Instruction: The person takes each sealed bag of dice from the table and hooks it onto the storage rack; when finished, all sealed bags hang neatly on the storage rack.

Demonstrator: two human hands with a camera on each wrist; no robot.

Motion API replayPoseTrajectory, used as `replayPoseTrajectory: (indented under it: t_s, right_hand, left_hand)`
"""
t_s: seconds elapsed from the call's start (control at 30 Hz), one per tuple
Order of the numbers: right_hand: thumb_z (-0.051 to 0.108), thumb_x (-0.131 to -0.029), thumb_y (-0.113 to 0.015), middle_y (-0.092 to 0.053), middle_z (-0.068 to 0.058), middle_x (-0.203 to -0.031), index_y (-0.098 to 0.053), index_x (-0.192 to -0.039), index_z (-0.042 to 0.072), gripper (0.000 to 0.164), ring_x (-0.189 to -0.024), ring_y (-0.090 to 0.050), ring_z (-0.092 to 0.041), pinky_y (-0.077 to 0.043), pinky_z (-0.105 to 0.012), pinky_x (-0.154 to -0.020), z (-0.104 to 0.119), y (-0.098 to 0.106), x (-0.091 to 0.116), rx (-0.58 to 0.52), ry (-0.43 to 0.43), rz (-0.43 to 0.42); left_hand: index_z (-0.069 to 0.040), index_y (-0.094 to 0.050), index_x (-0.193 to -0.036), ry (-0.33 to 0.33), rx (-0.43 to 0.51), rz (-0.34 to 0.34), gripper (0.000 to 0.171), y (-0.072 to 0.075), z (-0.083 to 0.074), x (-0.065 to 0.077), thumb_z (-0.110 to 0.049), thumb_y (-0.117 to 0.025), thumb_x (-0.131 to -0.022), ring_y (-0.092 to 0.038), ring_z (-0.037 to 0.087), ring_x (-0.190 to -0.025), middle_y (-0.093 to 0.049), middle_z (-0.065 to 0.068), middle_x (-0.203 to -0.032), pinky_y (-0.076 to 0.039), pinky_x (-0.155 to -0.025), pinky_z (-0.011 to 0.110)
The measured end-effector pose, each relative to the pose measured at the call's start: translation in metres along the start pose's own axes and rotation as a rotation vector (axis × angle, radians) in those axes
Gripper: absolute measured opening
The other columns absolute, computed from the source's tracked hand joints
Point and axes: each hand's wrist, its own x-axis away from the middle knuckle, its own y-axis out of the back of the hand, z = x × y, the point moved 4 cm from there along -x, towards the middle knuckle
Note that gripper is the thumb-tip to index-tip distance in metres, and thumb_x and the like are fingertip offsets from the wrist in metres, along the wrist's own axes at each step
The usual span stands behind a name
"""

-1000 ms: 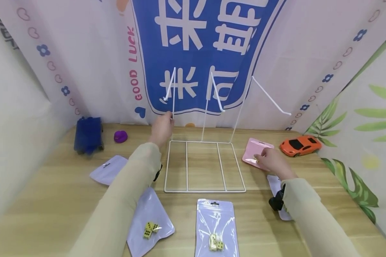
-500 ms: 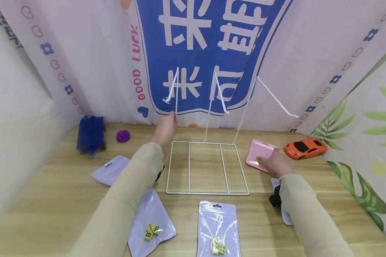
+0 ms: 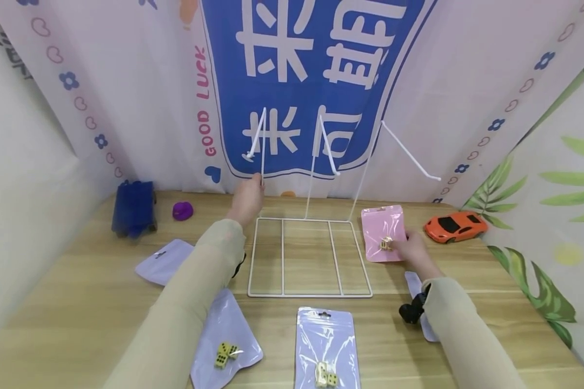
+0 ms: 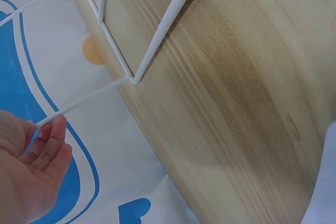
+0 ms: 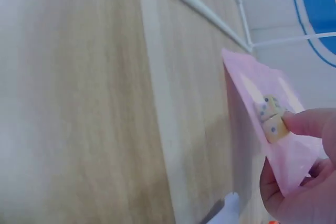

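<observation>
A white wire rack (image 3: 309,296) stands at the back of the table, with three hooks slanting forward from its uprights. My left hand (image 3: 247,201) pinches the rack's left upright (image 4: 89,98) between thumb and fingers. On the right, my right hand (image 3: 415,251) grips a pink zip pouch (image 3: 380,222) by its lower right edge. The thumb lies on the pouch front beside yellow dice (image 5: 274,128), with fingers behind it. In the right wrist view the pouch is tilted up from the tabletop, near the rack's base.
Lavender pouches with dice lie at front centre (image 3: 325,340) and front left (image 3: 226,324). Another pouch (image 3: 165,262) is partly under the left sleeve, one (image 3: 427,324) under the right wrist. An orange toy car (image 3: 456,226), blue toy vehicle (image 3: 133,208) and purple toy hat (image 3: 182,210) sit further back.
The pink pouch, flat on the table before, is now gripped and raised, its front turned more upright and slightly leftward. My left hand stays on the rack's upright.
</observation>
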Motion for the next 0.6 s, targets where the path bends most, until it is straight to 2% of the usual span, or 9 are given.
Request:
replayPoseTrajectory:
  t_s: [0.2,0.3,0.47,0.6]
  right_hand:
    - [0.007,-0.087,-0.052,-0.043,-0.03,-0.123,-0.032,-0.13,-0.015,0.052,-0.101,-0.045,-0.029,-0.043,-0.036,-0.086,0.008,0.005,0.018,-0.144,0.033,-0.02]
    - [0.008,-0.088,-0.054,-0.046,-0.025,-0.118,-0.035,-0.128,-0.012,0.049,-0.096,-0.048,-0.022,-0.045,-0.029,-0.081,0.021,0.006,0.035,-0.211,0.087,-0.051]
    - [0.005,-0.086,-0.06,-0.057,-0.003,-0.097,-0.044,-0.119,-0.008,0.039,-0.081,-0.054,-0.004,-0.048,-0.017,-0.07,0.051,0.01,0.074,-0.363,0.228,-0.102]
    - [0.001,-0.085,-0.062,-0.061,0.007,-0.09,-0.051,-0.11,-0.001,0.028,-0.082,-0.059,-0.005,-0.05,-0.019,-0.071,0.072,0.02,0.108,-0.512,0.402,-0.118]
  left_hand:
    - [-0.004,-0.048,-0.106,0.02,0.011,0.025,0.015,-0.003,0.0,-0.001,-0.014,-0.043,-0.097,-0.058,0.025,-0.076,-0.059,0.012,-0.088,-0.049,-0.067,0.037]
    - [-0.004,-0.048,-0.105,0.017,0.018,0.011,0.014,-0.002,-0.001,-0.001,-0.014,-0.043,-0.097,-0.058,0.025,-0.074,-0.059,0.012,-0.087,-0.049,-0.065,0.037]
    - [-0.004,-0.048,-0.104,0.02,0.042,0.008,0.013,-0.001,-0.001,-0.002,-0.013,-0.042,-0.097,-0.056,0.025,-0.074,-0.058,0.012,-0.086,-0.048,-0.065,0.036]
    - [-0.004,-0.047,-0.106,0.032,0.061,0.035,0.015,-0.004,0.0,-0.001,-0.014,-0.039,-0.098,-0.055,0.025,-0.076,-0.057,0.011,-0.088,-0.048,-0.066,0.036]
